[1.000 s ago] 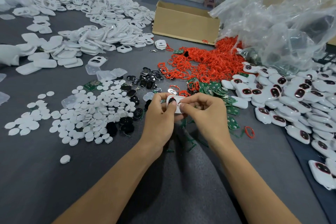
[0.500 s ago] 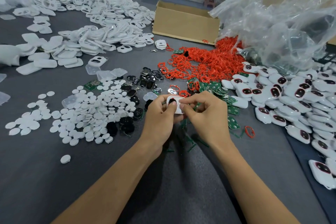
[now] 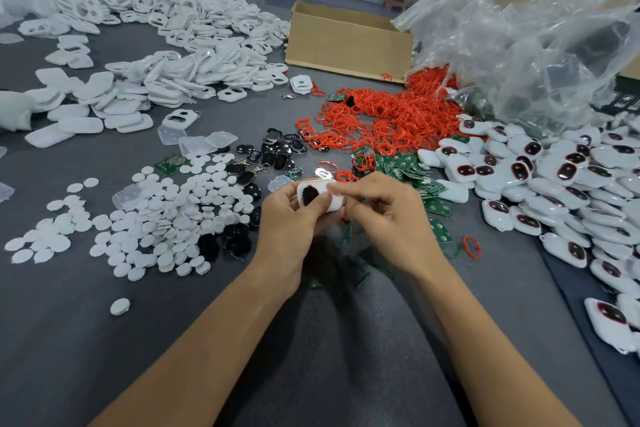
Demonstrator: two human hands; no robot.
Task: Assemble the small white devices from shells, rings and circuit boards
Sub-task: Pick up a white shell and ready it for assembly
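My left hand [image 3: 291, 229] and my right hand [image 3: 388, 218] together hold one small white device shell [image 3: 317, 194] above the grey table, at the middle of the view. The shell shows a dark oval opening with a red rim. Left thumb lies over its lower edge; right fingertips pinch its right end. Beyond the hands lies a heap of red rings [image 3: 384, 118]. Green circuit boards [image 3: 412, 170] are scattered just right of the hands. White empty shells [image 3: 180, 45] are piled at the far left.
Finished white devices [image 3: 554, 177] are heaped along the right. White round discs [image 3: 156, 222] and black oval parts [image 3: 277, 152] spread at the left. A cardboard box [image 3: 349, 42] stands at the back, with crumpled clear plastic bags [image 3: 540, 31] at the back right.
Both hands stay in place on the shell. The shell has turned slightly, so its dark oval opening shows more; the right fingers have shifted along its top edge.
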